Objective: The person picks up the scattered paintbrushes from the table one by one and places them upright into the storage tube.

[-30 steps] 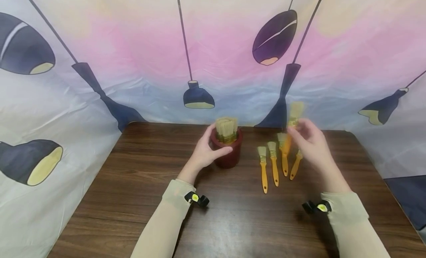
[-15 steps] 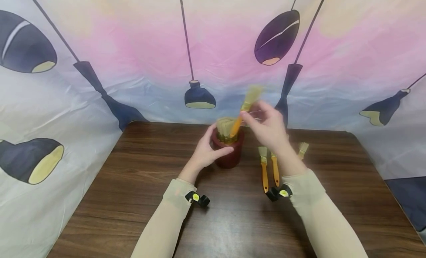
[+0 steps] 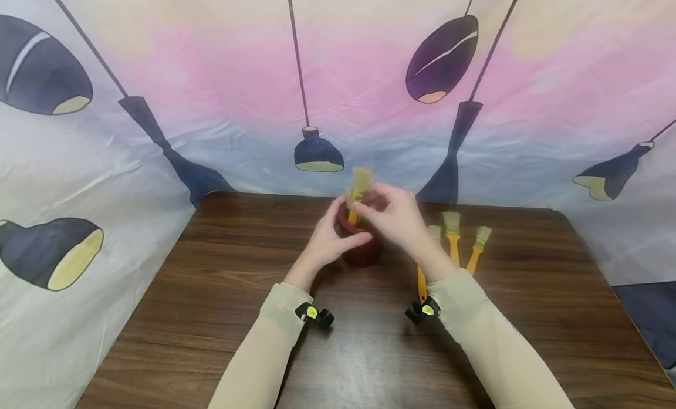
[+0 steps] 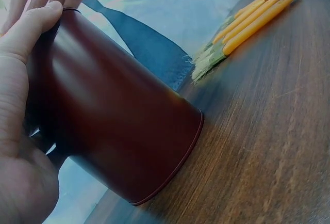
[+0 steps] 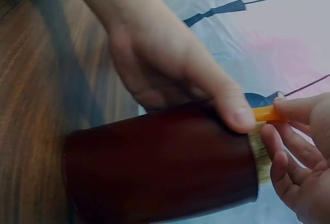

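A dark red cup (image 3: 363,256) stands upright on the table with my left hand (image 3: 323,243) curled round its side. Inside it are bristle-up paintbrushes, mostly hidden behind my right hand in the head view; their bristles (image 5: 263,162) show at the rim in the right wrist view. My right hand (image 3: 397,216) pinches another paintbrush (image 3: 361,181) near its ferrule, above the cup. That brush points bristles up, and its orange handle (image 5: 265,113) reaches into the cup's mouth. To the right, several orange-handled paintbrushes (image 3: 452,239) lie on the table, partly covered by my right forearm.
The dark wood-grain table (image 3: 211,315) extends to both sides and ends at a fabric backdrop (image 3: 253,92) printed with hanging lamps. Each wrist carries a small black camera, such as the left one (image 3: 317,315).
My right hand has carried the paintbrush leftward from beside the lying brushes to the cup, then lowered its handle into the mouth. My left hand has kept its grip on the cup.
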A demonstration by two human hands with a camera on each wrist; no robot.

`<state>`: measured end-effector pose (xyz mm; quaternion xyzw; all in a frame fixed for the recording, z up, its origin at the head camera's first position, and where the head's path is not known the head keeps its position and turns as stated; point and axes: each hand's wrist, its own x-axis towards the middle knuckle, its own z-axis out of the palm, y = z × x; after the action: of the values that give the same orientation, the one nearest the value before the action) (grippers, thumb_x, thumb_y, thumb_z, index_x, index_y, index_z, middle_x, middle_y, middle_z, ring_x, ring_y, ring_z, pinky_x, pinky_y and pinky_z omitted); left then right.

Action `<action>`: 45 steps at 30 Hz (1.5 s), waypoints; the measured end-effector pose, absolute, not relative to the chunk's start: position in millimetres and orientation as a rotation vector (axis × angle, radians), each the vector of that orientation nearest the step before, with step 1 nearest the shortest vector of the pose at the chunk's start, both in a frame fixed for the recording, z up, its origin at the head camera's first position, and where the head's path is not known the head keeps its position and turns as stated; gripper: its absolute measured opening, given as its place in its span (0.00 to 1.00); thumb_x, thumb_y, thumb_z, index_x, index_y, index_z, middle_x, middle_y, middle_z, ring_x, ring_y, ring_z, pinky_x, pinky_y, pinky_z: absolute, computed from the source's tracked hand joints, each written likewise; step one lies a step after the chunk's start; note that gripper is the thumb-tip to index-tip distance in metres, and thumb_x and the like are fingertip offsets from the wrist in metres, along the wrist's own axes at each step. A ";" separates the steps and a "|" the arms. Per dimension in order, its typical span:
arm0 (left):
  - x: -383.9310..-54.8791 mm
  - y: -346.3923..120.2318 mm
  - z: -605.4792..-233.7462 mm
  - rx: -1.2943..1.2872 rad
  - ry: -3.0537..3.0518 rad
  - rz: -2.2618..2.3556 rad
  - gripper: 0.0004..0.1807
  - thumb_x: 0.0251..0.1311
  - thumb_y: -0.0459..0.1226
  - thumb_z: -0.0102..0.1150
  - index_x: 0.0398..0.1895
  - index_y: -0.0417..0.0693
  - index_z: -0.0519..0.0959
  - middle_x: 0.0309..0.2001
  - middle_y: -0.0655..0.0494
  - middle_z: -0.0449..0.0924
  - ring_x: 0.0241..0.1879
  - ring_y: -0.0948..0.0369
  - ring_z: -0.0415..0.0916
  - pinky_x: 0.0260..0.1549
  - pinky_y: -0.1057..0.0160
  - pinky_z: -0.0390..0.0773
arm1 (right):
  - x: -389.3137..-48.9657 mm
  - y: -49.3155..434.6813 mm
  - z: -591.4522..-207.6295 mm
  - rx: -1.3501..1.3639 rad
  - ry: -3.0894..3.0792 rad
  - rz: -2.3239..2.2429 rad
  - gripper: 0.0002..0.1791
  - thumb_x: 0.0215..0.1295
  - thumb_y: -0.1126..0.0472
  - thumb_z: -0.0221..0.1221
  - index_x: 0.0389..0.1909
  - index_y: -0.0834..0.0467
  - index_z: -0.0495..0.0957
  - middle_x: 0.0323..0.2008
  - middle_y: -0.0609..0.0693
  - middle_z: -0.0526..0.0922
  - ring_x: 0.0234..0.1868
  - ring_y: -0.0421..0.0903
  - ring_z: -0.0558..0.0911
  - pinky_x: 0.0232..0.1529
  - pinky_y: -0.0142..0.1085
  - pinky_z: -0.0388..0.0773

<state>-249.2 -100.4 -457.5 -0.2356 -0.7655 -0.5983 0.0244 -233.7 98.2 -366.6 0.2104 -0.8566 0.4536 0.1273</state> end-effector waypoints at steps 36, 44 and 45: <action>-247.1 -99.9 -456.8 -0.640 -2.455 -1.804 0.57 0.59 0.48 0.81 0.88 0.61 0.57 0.64 0.47 0.78 0.63 0.51 0.78 0.67 0.40 0.75 | -229.3 143.6 -378.6 0.650 -2.417 1.277 0.16 0.71 0.59 0.75 0.57 0.55 0.89 0.49 0.50 0.88 0.44 0.46 0.87 0.48 0.44 0.86; -246.4 -100.2 -456.2 -0.591 -2.488 -1.796 0.59 0.57 0.52 0.81 0.88 0.61 0.56 0.79 0.48 0.67 0.77 0.48 0.68 0.73 0.37 0.70 | -230.5 209.4 -393.3 0.364 -2.491 1.300 0.18 0.76 0.51 0.70 0.59 0.56 0.86 0.48 0.53 0.88 0.46 0.49 0.85 0.46 0.31 0.81; -246.3 -100.4 -456.0 -0.590 -2.488 -1.794 0.59 0.57 0.52 0.81 0.88 0.61 0.56 0.80 0.48 0.67 0.77 0.48 0.68 0.73 0.37 0.70 | -229.8 218.7 -396.2 0.326 -2.505 1.296 0.19 0.77 0.51 0.70 0.60 0.57 0.86 0.48 0.53 0.88 0.46 0.49 0.85 0.45 0.30 0.80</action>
<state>-246.3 -100.4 -456.0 -0.1889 -0.7965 -0.5742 0.0088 -229.8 218.7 -396.2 0.1134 -0.8722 0.4514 0.1508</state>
